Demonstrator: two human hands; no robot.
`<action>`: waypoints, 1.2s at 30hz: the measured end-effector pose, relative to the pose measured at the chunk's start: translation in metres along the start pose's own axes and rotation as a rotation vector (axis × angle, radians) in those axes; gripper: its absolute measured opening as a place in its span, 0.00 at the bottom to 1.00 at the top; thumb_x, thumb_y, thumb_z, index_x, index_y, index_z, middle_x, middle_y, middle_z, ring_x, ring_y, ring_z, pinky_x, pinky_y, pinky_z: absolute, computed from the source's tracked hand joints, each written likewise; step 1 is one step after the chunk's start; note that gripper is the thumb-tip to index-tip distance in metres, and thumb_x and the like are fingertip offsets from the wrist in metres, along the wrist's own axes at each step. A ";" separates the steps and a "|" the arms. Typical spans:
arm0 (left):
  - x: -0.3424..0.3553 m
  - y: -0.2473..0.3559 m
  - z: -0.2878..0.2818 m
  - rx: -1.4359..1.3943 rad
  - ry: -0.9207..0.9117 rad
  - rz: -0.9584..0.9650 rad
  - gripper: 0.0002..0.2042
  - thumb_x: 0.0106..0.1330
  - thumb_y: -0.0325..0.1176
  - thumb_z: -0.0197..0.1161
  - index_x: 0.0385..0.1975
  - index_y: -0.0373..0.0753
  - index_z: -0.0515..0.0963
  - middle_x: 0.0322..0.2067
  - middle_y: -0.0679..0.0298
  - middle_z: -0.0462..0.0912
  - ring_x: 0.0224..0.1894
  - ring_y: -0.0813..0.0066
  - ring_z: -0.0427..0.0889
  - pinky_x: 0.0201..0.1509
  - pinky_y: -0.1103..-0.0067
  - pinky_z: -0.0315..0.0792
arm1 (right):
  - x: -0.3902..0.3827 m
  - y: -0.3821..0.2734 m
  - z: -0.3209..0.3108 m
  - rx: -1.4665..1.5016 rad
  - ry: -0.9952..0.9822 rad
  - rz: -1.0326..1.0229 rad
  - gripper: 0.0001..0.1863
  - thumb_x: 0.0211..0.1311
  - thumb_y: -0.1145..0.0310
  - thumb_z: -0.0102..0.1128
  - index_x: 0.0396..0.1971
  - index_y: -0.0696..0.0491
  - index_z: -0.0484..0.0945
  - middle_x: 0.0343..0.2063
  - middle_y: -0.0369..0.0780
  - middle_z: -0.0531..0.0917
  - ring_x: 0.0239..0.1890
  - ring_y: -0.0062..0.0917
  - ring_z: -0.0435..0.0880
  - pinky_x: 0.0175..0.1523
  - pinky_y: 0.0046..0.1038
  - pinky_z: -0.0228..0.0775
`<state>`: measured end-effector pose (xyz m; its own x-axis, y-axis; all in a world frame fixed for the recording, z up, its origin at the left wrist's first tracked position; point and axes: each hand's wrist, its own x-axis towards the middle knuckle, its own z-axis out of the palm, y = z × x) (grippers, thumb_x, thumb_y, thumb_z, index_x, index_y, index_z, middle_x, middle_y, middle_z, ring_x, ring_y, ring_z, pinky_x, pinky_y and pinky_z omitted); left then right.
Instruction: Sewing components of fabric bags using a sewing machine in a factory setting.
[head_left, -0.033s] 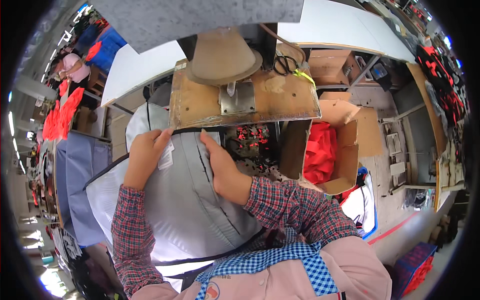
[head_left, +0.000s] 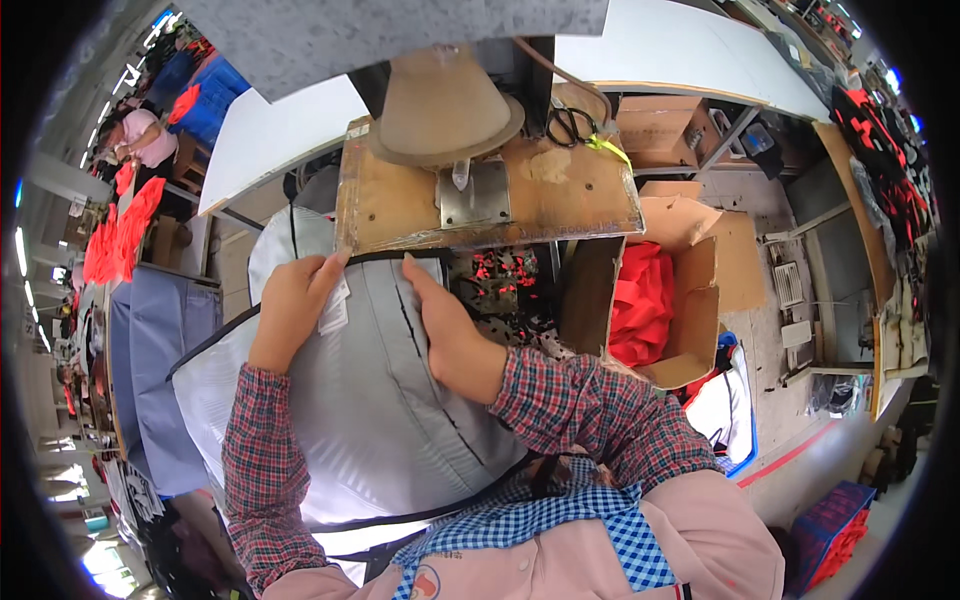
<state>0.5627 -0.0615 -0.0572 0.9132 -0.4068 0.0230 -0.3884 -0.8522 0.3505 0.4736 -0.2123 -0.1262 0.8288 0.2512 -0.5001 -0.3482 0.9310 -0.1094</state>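
A large silver-grey fabric piece [head_left: 330, 400] with dark bound edges hangs across my lap, its top edge against the front of a worn wooden board [head_left: 560, 195]. My left hand [head_left: 290, 310] pinches that top edge between thumb and fingers, beside a small white label [head_left: 334, 308]. Farther right, my right hand [head_left: 450, 335] grips the fabric with the thumb on top; its other fingers are hidden beneath. Above the board hangs a machine head with a beige cone-shaped cover [head_left: 445, 105]. Its pointed tip [head_left: 460, 175] stands over a square metal plate [head_left: 475, 198].
Black-handled scissors [head_left: 570, 128] with a yellow tie lie on the board. To the right stands a cardboard box [head_left: 695, 345] of red fabric [head_left: 642, 305]. White tables [head_left: 690, 50] stand behind. Blue-grey cloth [head_left: 165, 370] hangs at left; a person in pink [head_left: 150, 140] sits far left.
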 end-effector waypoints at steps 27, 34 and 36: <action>-0.057 -0.023 0.131 -0.169 0.055 0.273 0.36 0.58 0.67 0.59 0.27 0.27 0.80 0.22 0.55 0.80 0.27 0.67 0.79 0.34 0.72 0.70 | -0.043 -0.035 -0.164 -1.003 0.023 -0.546 0.25 0.67 0.48 0.55 0.50 0.55 0.76 0.39 0.37 0.83 0.40 0.22 0.82 0.49 0.27 0.73; -0.074 -0.024 0.117 -0.278 0.043 0.180 0.33 0.55 0.63 0.64 0.33 0.29 0.82 0.28 0.55 0.84 0.33 0.66 0.83 0.42 0.73 0.73 | -0.016 -0.050 -0.151 -1.138 -0.066 -0.742 0.29 0.63 0.47 0.60 0.51 0.57 0.73 0.46 0.41 0.79 0.46 0.26 0.78 0.50 0.31 0.73; -0.070 -0.023 0.117 -0.239 0.022 0.176 0.31 0.54 0.62 0.66 0.32 0.31 0.83 0.27 0.56 0.85 0.32 0.67 0.84 0.40 0.74 0.73 | -0.006 -0.055 -0.142 -1.100 -0.047 -0.777 0.24 0.63 0.49 0.61 0.46 0.54 0.75 0.41 0.37 0.79 0.41 0.22 0.78 0.45 0.27 0.73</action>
<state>0.4938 -0.0519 -0.1764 0.8381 -0.5317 0.1221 -0.5032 -0.6668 0.5497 0.4261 -0.3026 -0.2392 0.9769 -0.2110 0.0329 0.0650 0.1467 -0.9870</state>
